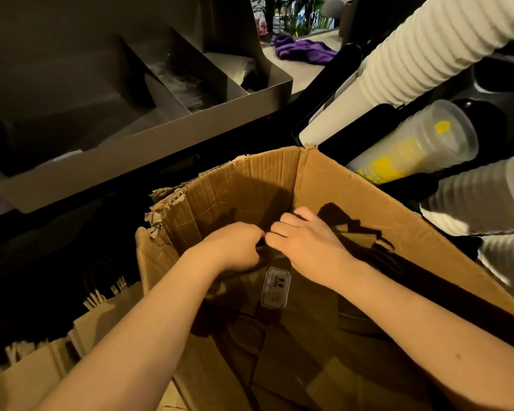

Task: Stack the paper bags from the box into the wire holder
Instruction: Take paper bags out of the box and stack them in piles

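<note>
The box [353, 185] is rough, torn corrugated cardboard, the divided shelf tray [190, 126] smooth matt metal, the cloth [303, 50] fuzzy purple fabric.

Takeaway café counter, no doubt about it. Up and right of the right hand [306, 241], long stacks of white paper cups [428, 54] lie on their sides, with clear plastic cups [422, 143] printed yellow just below them. Above the left hand [235, 247] is a steel organiser [190, 120] with wrapped packets in its compartments. Far beyond both hands, a purple cloth [303, 50] lies on the counter [294, 72]. Under the hands are brown bags [309, 345] and a 9.9 tag [275, 287].
</note>
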Available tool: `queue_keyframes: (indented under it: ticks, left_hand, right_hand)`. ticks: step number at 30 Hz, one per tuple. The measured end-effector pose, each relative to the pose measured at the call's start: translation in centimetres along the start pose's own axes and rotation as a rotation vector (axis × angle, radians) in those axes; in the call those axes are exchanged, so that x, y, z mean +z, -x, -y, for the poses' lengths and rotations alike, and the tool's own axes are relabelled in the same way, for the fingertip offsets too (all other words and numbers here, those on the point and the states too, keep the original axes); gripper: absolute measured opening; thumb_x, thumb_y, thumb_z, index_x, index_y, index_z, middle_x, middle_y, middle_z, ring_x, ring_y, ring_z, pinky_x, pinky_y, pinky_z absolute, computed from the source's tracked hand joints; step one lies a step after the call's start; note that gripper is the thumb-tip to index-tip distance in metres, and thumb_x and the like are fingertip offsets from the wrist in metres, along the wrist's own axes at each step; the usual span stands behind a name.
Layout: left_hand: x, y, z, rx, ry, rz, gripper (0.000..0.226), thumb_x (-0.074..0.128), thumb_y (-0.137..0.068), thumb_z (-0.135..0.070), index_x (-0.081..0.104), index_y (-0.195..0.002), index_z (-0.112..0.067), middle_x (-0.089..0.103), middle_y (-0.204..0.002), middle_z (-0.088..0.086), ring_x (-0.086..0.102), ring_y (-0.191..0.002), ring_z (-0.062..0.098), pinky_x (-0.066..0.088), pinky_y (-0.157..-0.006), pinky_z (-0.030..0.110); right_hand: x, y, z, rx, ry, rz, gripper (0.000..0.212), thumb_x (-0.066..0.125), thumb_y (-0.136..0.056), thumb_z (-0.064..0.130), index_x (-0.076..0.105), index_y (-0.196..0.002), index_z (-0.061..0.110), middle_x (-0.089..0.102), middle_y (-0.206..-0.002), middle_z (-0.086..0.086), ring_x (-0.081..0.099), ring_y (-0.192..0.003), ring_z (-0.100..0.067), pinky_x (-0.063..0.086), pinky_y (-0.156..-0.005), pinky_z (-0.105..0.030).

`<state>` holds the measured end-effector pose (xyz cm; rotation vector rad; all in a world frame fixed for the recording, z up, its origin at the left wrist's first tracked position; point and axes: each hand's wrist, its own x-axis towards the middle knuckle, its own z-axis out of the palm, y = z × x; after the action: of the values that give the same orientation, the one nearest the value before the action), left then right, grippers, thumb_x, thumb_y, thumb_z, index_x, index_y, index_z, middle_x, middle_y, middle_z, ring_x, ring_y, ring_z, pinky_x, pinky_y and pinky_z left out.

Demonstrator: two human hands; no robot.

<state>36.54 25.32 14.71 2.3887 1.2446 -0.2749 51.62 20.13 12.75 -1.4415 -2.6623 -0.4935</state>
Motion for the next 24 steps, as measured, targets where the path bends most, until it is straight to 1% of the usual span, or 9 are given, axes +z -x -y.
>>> queue_keyframes:
  ticks: [3,6,10,13,15,18,21,23,24]
  left_hand:
    - [-0.8,0.5,0.0,-0.071,0.087,-0.149,0.011,0.058,-0.083,-0.008,0.063,-0.091,-0.013,0.063,-0.087,0.004,0.06,-0.082,0.02,0.052,-0.071,0.035]
    - [-1.9,1.0,0.8,-0.178,0.405,-0.185,0.014,0.068,-0.078,-0.003,0.065,-0.087,-0.014,0.067,-0.082,0.002,0.063,-0.079,0.017,0.053,-0.066,0.032]
    - [-3.0,1.9,1.4,-0.272,0.822,-0.168,0.025,0.072,-0.073,0.007,0.066,-0.084,-0.014,0.069,-0.088,0.006,0.062,-0.083,0.02,0.047,-0.066,0.029]
    - [-3.4,2.1,1.5,-0.338,1.054,-0.229,0.029,0.072,-0.066,0.015,0.069,-0.081,-0.009,0.071,-0.084,0.011,0.064,-0.08,0.025,0.047,-0.059,0.026]
    - [-3.5,2.0,2.0,-0.38,1.179,-0.254,0.036,0.068,-0.061,0.021,0.07,-0.084,-0.007,0.072,-0.082,0.013,0.068,-0.08,0.03,0.052,-0.062,0.029]
    - [-3.3,1.9,2.5,-0.393,1.261,-0.239,0.044,0.065,-0.057,0.024,0.07,-0.09,-0.005,0.073,-0.084,0.017,0.069,-0.082,0.035,0.058,-0.071,0.042]
    - [-3.3,1.9,2.3,-0.341,1.299,-0.219,0.045,0.064,-0.058,0.026,0.069,-0.09,-0.005,0.073,-0.081,0.015,0.07,-0.081,0.035,0.057,-0.071,0.042]
    - [-3.4,2.0,1.9,-0.291,1.281,-0.177,0.045,0.063,-0.061,0.027,0.069,-0.091,-0.006,0.073,-0.084,0.015,0.069,-0.084,0.034,0.056,-0.07,0.038]
    - [-3.3,2.0,1.8,-0.275,1.252,-0.146,0.045,0.062,-0.062,0.027,0.068,-0.093,-0.006,0.073,-0.086,0.015,0.068,-0.086,0.033,0.056,-0.07,0.038]
  right_hand:
    - [0.5,0.5,-0.3,0.123,0.056,-0.197,0.043,0.068,-0.07,0.007,0.061,-0.112,0.015,0.059,-0.122,-0.006,0.049,-0.114,-0.026,0.025,-0.102,-0.046]
    - [-0.1,0.9,-1.2,0.378,0.065,-0.301,0.056,0.068,-0.072,0.014,0.049,-0.124,0.016,0.046,-0.135,-0.008,0.036,-0.125,-0.026,0.022,-0.107,-0.053]
    - [-0.6,1.2,-2.8,0.707,-0.111,-0.409,0.069,0.067,-0.078,0.034,0.035,-0.136,0.012,0.034,-0.14,-0.016,0.027,-0.13,-0.032,0.023,-0.109,-0.054]
    - [-0.6,1.2,-2.8,0.84,-0.287,-0.473,0.078,0.07,-0.077,0.032,0.029,-0.139,0.009,0.03,-0.143,-0.02,0.025,-0.13,-0.036,0.027,-0.108,-0.058]
    - [-1.2,1.2,-2.8,0.855,-0.379,-0.546,0.078,0.072,-0.078,0.026,0.03,-0.14,0.006,0.028,-0.143,-0.019,0.026,-0.13,-0.036,0.029,-0.109,-0.053]
    - [-2.5,1.1,-2.2,0.831,-0.451,-0.602,0.074,0.071,-0.08,0.022,0.031,-0.14,0.006,0.028,-0.142,-0.016,0.029,-0.13,-0.029,0.026,-0.106,-0.031]
    - [-2.2,0.4,-1.6,1.178,-0.905,-0.414,0.078,0.072,-0.08,0.031,0.026,-0.141,0.013,0.029,-0.141,-0.01,0.039,-0.124,-0.025,0.036,-0.098,-0.028]
    - [-1.6,0.3,-1.5,1.388,-1.498,-0.226,0.071,0.073,-0.079,0.036,0.034,-0.135,0.018,0.046,-0.135,-0.007,0.052,-0.115,-0.025,0.044,-0.099,-0.039]
    - [-1.1,0.5,-1.4,1.407,-1.752,-0.136,0.065,0.072,-0.08,0.035,0.039,-0.133,0.02,0.054,-0.13,-0.008,0.055,-0.114,-0.026,0.043,-0.1,-0.045]
